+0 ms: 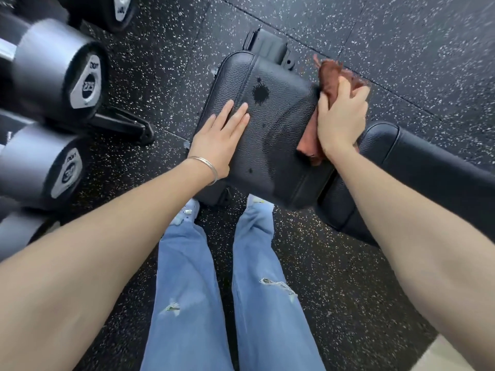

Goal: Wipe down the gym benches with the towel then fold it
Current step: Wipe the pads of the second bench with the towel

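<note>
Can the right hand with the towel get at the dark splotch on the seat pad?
Probably yes: the right hand grips the towel at the edge of the seat pad, and only bare pad separates it from the splotch.

Soft, fairly bright light is falling evenly from above, throwing only a faint shadow beside the left hand (222, 135) on the bench (278, 145). A dull sheen is showing on the bench's grain and on the dumbbells (56, 68). Motion blur is smearing the dumbbells, the upper end of the towel (330, 73) and the floor (401, 49) at top right. The wide lens is bending the floor seams and stretching the forearms (107, 250) toward the lower corners.
</note>
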Demonstrator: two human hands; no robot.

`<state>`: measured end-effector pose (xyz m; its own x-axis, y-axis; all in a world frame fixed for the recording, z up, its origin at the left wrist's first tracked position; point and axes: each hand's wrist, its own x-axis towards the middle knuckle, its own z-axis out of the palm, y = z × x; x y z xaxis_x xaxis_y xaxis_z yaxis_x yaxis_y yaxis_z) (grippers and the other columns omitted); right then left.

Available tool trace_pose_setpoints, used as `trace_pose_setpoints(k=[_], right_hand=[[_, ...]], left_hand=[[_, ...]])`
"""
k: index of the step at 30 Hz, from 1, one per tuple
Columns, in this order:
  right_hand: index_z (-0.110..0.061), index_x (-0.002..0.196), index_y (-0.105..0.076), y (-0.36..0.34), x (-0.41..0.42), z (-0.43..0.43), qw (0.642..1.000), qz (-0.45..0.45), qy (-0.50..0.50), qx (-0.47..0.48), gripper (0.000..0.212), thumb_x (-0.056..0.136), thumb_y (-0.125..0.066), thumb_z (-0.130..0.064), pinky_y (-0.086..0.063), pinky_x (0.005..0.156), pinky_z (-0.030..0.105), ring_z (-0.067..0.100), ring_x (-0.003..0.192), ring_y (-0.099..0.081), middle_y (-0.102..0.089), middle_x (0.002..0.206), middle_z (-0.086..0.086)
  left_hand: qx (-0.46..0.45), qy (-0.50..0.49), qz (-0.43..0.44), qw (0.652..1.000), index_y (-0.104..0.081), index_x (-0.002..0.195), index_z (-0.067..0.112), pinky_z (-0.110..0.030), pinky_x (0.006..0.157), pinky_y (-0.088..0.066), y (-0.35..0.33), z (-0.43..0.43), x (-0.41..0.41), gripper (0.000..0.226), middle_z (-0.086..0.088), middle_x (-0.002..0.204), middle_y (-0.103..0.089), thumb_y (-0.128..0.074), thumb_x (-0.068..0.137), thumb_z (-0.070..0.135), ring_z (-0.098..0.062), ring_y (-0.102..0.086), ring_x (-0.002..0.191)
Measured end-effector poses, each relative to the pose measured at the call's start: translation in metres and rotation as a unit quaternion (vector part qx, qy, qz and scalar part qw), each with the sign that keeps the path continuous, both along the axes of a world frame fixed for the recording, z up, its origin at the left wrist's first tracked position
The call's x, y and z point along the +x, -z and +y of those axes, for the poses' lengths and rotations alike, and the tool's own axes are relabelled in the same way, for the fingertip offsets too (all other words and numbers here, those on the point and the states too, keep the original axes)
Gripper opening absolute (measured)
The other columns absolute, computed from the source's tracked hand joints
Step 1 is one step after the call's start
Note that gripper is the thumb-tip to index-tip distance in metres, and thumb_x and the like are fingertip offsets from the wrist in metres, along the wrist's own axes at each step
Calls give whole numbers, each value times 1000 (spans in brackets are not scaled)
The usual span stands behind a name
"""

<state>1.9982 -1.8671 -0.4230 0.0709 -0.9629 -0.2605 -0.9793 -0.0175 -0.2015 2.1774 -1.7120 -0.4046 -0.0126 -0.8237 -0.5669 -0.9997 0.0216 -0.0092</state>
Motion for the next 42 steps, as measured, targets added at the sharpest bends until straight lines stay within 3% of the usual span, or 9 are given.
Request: trace_pose_setpoints(k=[4, 7, 13, 19, 24, 29, 32, 37, 42], right_hand=[[-18, 133, -49, -9, -41, 91, 994, -8, -109, 7, 49, 86, -58, -30, -42, 78, 43, 36, 94, -49, -49, 107, 20], [-14, 129, -54, -10, -51, 136, 994, -12, -109, 30, 49, 82, -66, -22, -43, 73, 43, 36, 83, -51, -52, 95, 21], [-19, 127, -53, -3, -31, 54, 991, -42, -128, 3, 45, 85, -58, -34, -45, 74, 42, 35, 93, -52, -50, 106, 19], [-23, 127, -49, 6, 1, -43, 997, -8, 45, 69, 44, 89, -47, -45, -41, 92, 42, 38, 113, -50, -42, 129, 16], [-23, 131, -46, -3, 12, 33, 999, -6, -39, -11, 46, 89, -50, -40, -41, 86, 40, 34, 104, -49, -46, 118, 16], [-20, 134, -48, -5, 23, 126, 991, 4, -132, 10, 49, 87, -56, -34, -41, 80, 42, 34, 92, -51, -51, 105, 19], [-21, 134, -47, -5, 36, 99, 993, -1, -114, -13, 48, 88, -54, -36, -41, 83, 42, 33, 98, -50, -50, 109, 16], [-24, 132, -46, 2, 89, -3, 1000, -20, 22, 4, 46, 90, -48, -43, -40, 92, 39, 32, 113, -48, -43, 127, 13], [-23, 128, -48, 3, 91, -4, 999, -13, -30, 3, 45, 87, -46, -43, -40, 89, 37, 31, 109, -49, -45, 123, 13]], left_hand=[[5, -3, -1, 1000, 8, 149, 10, -41, 118, -15, -2, -1, 0, 115, -5, 158, 15, -74, 72, 29, -29, 10, 145], [1, -5, 5, 1000, 8, 150, 10, -41, 118, -14, -1, 0, 1, 115, -5, 158, 14, -74, 72, 30, -28, 9, 145], [9, 2, -4, 1000, 10, 149, 9, -41, 118, -14, -1, -2, 1, 117, -5, 157, 17, -75, 71, 32, -29, 12, 145], [-1, -1, 1, 1000, 8, 149, 10, -41, 118, -13, -2, -1, 2, 112, -4, 158, 16, -72, 73, 27, -28, 12, 145], [0, 1, 24, 1000, 9, 150, 11, -39, 118, -13, -4, -1, 7, 112, -3, 158, 16, -73, 75, 32, -26, 12, 145], [6, -1, 40, 999, 6, 150, 11, -36, 117, -14, -8, -2, 15, 122, -7, 158, 15, -78, 69, 46, -25, 9, 146], [-2, -9, 31, 999, 9, 148, 5, -33, 117, -12, -6, 3, 17, 121, -10, 158, 15, -72, 72, 53, -24, 9, 146], [-13, -33, 59, 998, 8, 148, 3, -31, 118, -10, -2, 7, 20, 120, -10, 158, 13, -72, 73, 51, -22, 9, 146], [-21, -14, 60, 998, 7, 149, 3, -30, 117, -10, -1, 7, 25, 119, -11, 158, 12, -69, 74, 55, -22, 9, 146]])
